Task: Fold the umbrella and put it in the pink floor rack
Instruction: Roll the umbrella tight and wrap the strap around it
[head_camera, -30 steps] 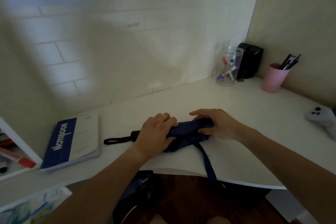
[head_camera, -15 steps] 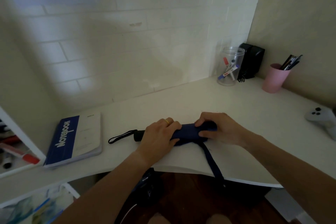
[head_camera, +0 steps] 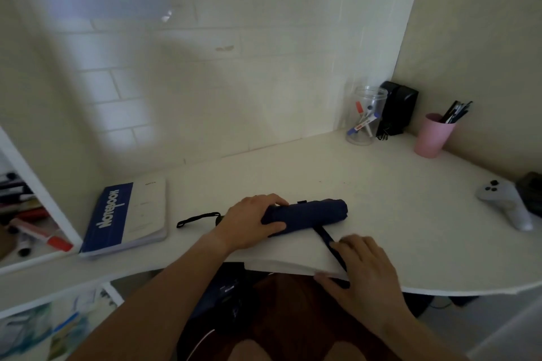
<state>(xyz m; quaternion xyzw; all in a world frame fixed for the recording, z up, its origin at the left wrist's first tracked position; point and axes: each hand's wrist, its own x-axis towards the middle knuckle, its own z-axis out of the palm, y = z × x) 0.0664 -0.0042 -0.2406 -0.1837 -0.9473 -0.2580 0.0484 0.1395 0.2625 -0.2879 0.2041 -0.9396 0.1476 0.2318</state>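
Observation:
A navy folding umbrella [head_camera: 315, 211] lies rolled up on the white desk [head_camera: 396, 214], its black wrist loop [head_camera: 196, 218] trailing to the left. My left hand [head_camera: 249, 221] grips the umbrella's handle end and pins it to the desk. The umbrella's closure strap [head_camera: 327, 239] runs from the roll toward the desk's front edge. My right hand [head_camera: 363, 265] sits at that edge with the strap's end under its fingers. No pink floor rack is in view.
A blue and white notebook [head_camera: 126, 214] lies at the left. A clear jar of markers [head_camera: 365, 116], a black box [head_camera: 397, 107] and a pink pen cup [head_camera: 431, 135] stand in the back corner. A grey controller [head_camera: 506, 204] lies at the right. A dark bag [head_camera: 223, 302] sits under the desk.
My right hand left the rolled canopy and moved down to the desk's front edge, onto the strap's end. The left hand kept its hold near the handle.

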